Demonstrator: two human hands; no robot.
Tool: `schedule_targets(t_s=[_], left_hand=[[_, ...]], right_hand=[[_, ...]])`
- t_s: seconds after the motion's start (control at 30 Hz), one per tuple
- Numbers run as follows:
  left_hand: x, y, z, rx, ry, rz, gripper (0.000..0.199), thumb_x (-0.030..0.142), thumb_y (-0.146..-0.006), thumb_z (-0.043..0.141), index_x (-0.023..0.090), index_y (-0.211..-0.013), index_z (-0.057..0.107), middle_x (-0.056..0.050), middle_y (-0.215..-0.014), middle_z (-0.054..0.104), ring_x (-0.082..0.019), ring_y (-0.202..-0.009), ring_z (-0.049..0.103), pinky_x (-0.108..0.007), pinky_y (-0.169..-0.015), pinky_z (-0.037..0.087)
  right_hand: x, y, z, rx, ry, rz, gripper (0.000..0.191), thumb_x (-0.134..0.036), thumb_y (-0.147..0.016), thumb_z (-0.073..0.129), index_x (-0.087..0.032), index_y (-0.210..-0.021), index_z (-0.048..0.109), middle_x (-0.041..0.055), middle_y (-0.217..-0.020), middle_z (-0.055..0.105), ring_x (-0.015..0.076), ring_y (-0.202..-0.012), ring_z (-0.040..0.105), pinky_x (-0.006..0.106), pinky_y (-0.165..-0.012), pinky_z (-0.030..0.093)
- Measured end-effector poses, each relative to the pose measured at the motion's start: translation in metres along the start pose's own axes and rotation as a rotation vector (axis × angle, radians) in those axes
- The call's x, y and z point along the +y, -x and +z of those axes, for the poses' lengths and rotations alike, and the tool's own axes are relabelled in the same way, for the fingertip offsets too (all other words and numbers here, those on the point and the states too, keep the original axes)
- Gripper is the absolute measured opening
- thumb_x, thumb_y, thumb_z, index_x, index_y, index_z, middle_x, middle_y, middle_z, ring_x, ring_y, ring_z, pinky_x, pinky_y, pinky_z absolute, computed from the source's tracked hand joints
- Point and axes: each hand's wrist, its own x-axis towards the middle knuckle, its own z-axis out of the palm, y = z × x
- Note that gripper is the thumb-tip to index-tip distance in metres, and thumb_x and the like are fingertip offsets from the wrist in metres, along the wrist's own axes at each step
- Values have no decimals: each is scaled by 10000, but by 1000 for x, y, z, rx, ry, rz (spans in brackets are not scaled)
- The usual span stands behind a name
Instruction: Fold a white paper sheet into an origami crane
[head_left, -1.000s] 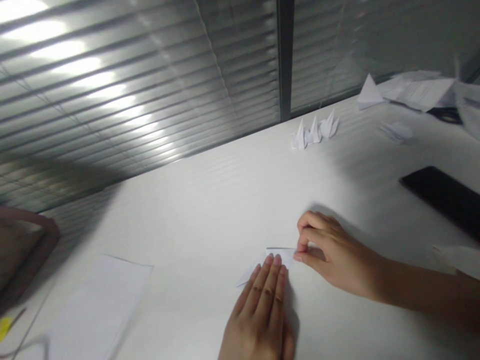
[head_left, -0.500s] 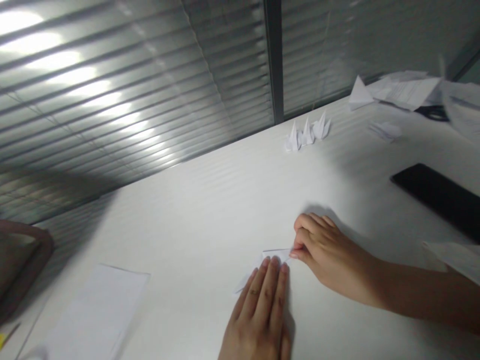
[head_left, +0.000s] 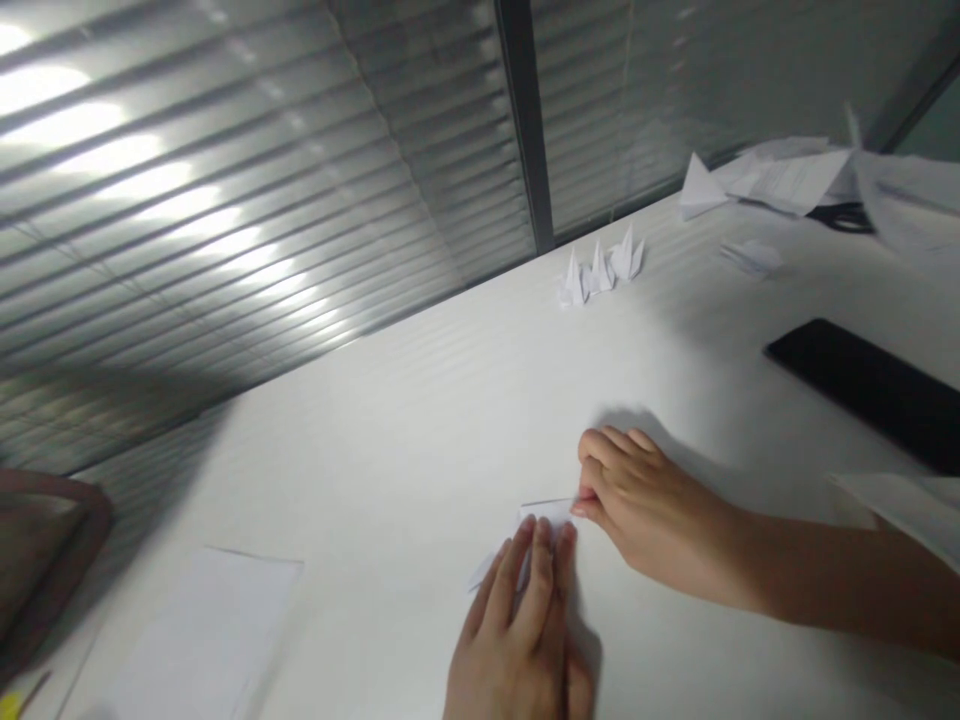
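Note:
A small folded piece of white paper (head_left: pixel 546 508) lies on the white table (head_left: pixel 375 480), partly covered by my fingers. My left hand (head_left: pixel 517 620) rests on it from the near side, fingers stretched out and slightly spread, pressing it down. From the right, my right hand (head_left: pixel 626 490) pinches the paper's upper right corner between thumb and bent forefinger. One pale tip of the paper shows left of my left fingers; the rest is hidden beneath them.
Three folded paper figures (head_left: pixel 602 270) stand near the blinds (head_left: pixel 300 180). A black flat object (head_left: pixel 870 390) lies at right. Behind it are a small folded paper (head_left: pixel 752 257) and a heap of papers (head_left: pixel 787 180) with a black-handled item (head_left: pixel 847 217). White sheets (head_left: pixel 206 630) lie at left.
The view has shifted slightly. My left fingers have spread a little apart over the folded paper. My right hand keeps its pinch on the corner.

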Motion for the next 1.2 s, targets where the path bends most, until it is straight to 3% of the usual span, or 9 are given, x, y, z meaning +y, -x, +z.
schedule_targets(t_s=[0.2,0.3,0.5,0.63,0.97,1.2], left_hand=[[-1,-4,-1,90,8,3,562,109,-736,386,56,-1279,523,-72,-1357,538,-239,-1315,399,-317,-1055,371],[-2,-3,2,61,-23,62,583,78,-728,374,23,-1297,489,-94,-1384,510,-233,-1343,364,-320,-1062,367],[-4,-1,6,-14,-17,64,642,101,-773,388,15,-1407,333,-133,-1427,443,-234,-1334,389,-334,-996,466],[-4,-4,3,-42,-4,59,640,160,-783,427,29,-1405,349,-117,-1445,417,-234,-1323,408,-320,-983,485],[-2,-4,2,-45,73,33,636,177,-789,447,33,-1401,353,-123,-1457,401,-248,-1343,375,-344,-1013,459],[-1,-4,-1,-59,122,19,649,186,-807,449,48,-1426,310,-113,-1473,375,-251,-1358,346,-356,-1032,440]], right_hand=[[10,4,0,-8,-231,9,106,-152,-864,609,-175,-768,572,19,-877,566,195,-860,525,364,-781,340],[14,5,1,5,-247,4,110,-136,-866,601,-174,-772,559,13,-878,561,190,-870,523,363,-792,341],[12,5,1,46,-167,-34,141,-100,-847,609,-179,-740,562,10,-847,564,185,-835,520,346,-742,329],[10,5,1,64,-74,-50,151,-95,-832,617,-184,-723,565,13,-822,560,195,-812,508,344,-708,316],[13,4,0,33,-84,-38,147,-102,-852,594,-178,-736,545,20,-826,539,201,-810,495,341,-716,307],[13,8,4,86,6,-71,161,-115,-837,628,-186,-717,548,16,-785,538,200,-761,473,333,-680,284]])
